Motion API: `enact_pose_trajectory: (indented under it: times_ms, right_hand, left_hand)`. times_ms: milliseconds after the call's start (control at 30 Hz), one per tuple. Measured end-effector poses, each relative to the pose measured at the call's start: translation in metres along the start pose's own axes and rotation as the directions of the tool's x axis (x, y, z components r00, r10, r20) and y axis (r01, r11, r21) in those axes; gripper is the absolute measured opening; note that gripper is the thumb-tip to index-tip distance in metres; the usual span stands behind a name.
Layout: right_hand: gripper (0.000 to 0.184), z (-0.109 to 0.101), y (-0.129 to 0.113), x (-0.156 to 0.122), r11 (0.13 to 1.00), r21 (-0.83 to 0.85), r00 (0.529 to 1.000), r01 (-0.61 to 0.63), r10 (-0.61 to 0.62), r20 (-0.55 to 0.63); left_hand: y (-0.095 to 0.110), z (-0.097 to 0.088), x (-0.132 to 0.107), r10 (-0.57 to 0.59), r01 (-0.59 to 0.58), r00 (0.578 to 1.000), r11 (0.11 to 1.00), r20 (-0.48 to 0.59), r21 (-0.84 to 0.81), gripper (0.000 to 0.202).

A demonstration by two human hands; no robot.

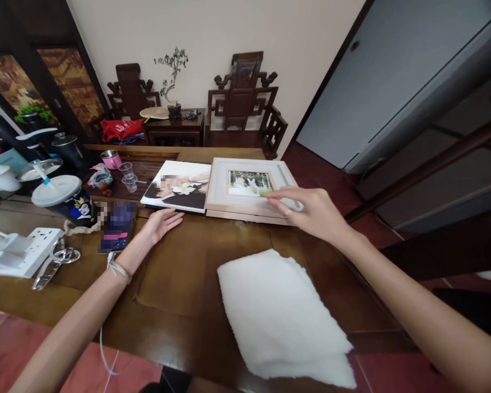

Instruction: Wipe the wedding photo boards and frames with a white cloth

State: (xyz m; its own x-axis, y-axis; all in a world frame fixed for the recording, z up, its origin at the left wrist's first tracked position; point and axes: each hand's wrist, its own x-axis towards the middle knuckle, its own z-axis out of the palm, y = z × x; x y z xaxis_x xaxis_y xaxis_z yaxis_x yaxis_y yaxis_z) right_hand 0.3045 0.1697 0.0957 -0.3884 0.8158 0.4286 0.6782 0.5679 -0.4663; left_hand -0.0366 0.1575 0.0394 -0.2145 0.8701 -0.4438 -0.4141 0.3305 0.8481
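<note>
right hand [311, 210]: open, fingers stretched forward and slightly spread, gripping nothing. fingertips [275, 203] over the right part of the picture frame [221, 191], just off the lower right corner of the small photo [247, 182] set in it. touching or hovering just above: cannot tell from this angle.

left hand [161, 222]: open, palm down, flat on the table [180, 284], empty. resting just short of the near edge of the photo album [175, 185], apart from the frame.

frame position: lying flat, face up, at the far side of the table, ahead of both hands and a bit right of centre. long axis left to right across the view, near long edge facing the body. left short edge touching or just beside the album, the two side by side in one row.

nearer hand: right, at the frame itself. left hand off to the frame's left, closer to the album and to the phone [118, 226].

between body and frame: white fleecy cloth [278, 311], spread flat on the table, just left of the right forearm, apart from the frame.

far left, well apart from both hands: power strip [28, 248], scissors [57, 262], lidded cup with straw [63, 199], pink mug [111, 159], clear plastic cups [127, 177]. carved chairs [241, 98] against the wall behind.
</note>
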Motion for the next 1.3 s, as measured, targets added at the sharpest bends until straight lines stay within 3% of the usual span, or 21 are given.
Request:
enact_pose_trajectory:
  times_ms: [200,267,400,567,733,900,933,967,1033,1067,1133,1167,1233,1300]
  right_hand:
    - [0.025,-0.015,0.035,-0.058,0.998,-0.051,0.982,-0.036,0.026,-0.188]
    - [0.025,-0.018,0.041,-0.067,0.995,-0.076,0.969,-0.067,0.047,-0.243]
    - [0.025,-0.022,0.049,-0.075,0.99,-0.081,0.965,-0.116,0.093,-0.244]
    - [0.03,-0.017,0.065,-0.066,0.972,-0.074,0.944,-0.225,0.198,-0.263]
    - [0.038,-0.006,0.079,-0.04,0.898,-0.019,0.886,-0.439,0.43,-0.175]
    - [0.043,0.001,0.09,-0.006,0.813,-0.156,0.824,-0.561,0.566,-0.018]
    - [0.044,0.002,0.093,-0.001,0.807,-0.169,0.819,-0.567,0.574,-0.004]
    - [0.044,0.004,0.097,0.005,0.802,-0.179,0.814,-0.57,0.58,0.008]
    - [0.043,0.007,0.104,0.014,0.792,-0.206,0.805,-0.574,0.593,0.035]
    - [0.043,0.009,0.107,0.017,0.789,-0.219,0.801,-0.575,0.597,0.046]
    - [0.042,0.013,0.112,0.023,0.78,-0.243,0.795,-0.577,0.605,0.056]
    - [0.042,0.015,0.113,0.025,0.775,-0.252,0.791,-0.579,0.609,0.053]
    - [0.042,0.017,0.115,0.027,0.767,-0.266,0.787,-0.584,0.615,0.042]
    - [0.04,0.018,0.113,0.029,0.765,-0.271,0.789,-0.584,0.614,0.034]
  left_hand:
    - [-0.01,0.006,-0.002,0.091,-0.093,0.994,0.995,-0.058,-0.023,0.018]
    - [-0.012,0.006,0.001,0.104,-0.105,0.991,0.994,-0.084,-0.01,0.019]
    - [-0.011,0.005,0.002,0.112,-0.11,0.988,0.994,-0.103,0.019,0.02]
    - [-0.009,0.006,0.0,0.103,-0.098,0.991,0.993,-0.09,0.059,0.019]
    - [-0.004,0.001,0.003,0.077,-0.069,0.995,0.989,-0.065,0.129,0.017]
    - [0.022,-0.003,-0.009,-0.103,0.109,0.994,0.922,-0.036,0.371,0.026]
    - [0.029,0.002,-0.012,-0.136,0.135,0.99,0.88,-0.03,0.455,0.026]
    - [0.035,0.011,-0.014,-0.097,0.066,0.995,0.772,0.015,0.632,0.028]
    - [0.044,0.038,-0.013,0.08,-0.143,0.99,0.561,0.119,0.815,0.034]
    - [0.047,0.054,-0.009,0.183,-0.249,0.966,0.477,0.182,0.843,0.034]
    - [0.045,0.089,0.005,0.344,-0.321,0.918,0.359,0.195,0.877,0.034]
    - [0.041,0.105,0.013,0.391,-0.333,0.902,0.364,0.182,0.87,0.035]
    - [0.032,0.131,0.029,0.431,-0.345,0.895,0.502,0.116,0.793,0.038]
    - [0.023,0.146,0.04,0.458,-0.377,0.881,0.529,0.118,0.761,0.036]
